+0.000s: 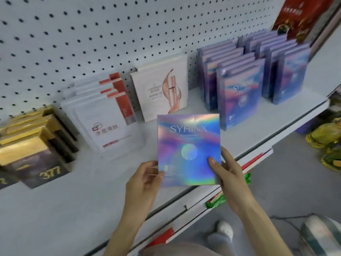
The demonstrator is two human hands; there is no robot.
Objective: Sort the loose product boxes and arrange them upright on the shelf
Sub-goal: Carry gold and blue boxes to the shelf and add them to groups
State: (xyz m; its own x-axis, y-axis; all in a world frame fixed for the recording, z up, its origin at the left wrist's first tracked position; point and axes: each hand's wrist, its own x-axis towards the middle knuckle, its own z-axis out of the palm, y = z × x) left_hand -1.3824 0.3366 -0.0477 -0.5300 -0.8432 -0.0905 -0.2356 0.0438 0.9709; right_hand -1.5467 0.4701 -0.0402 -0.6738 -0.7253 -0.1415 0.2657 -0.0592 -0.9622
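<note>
A flat, holographic SYHINX box (189, 150) is in the air just in front of the white shelf (55, 209), above its front edge. Its printed face is turned toward me, and its long axis runs up and down with the brand name at the top.

I hold it by its two lower corners. My left hand (145, 180) pinches the lower left edge, thumb on the front. My right hand (227, 170) grips the lower right corner, thumb pressed on the face and fingers curled behind.

The matching blue-purple boxes (239, 97) stand upright in rows on the shelf, beyond the held box and to its right. A second matching group (287, 74) stands farther right. My right hand is the nearer one to those rows, so I judge the box should travel forward and rightward, keeping its upright stance.

To the left stand a cream box (160, 93), white-and-red boxes (103, 115), and gold-and-dark boxes (31, 150).
</note>
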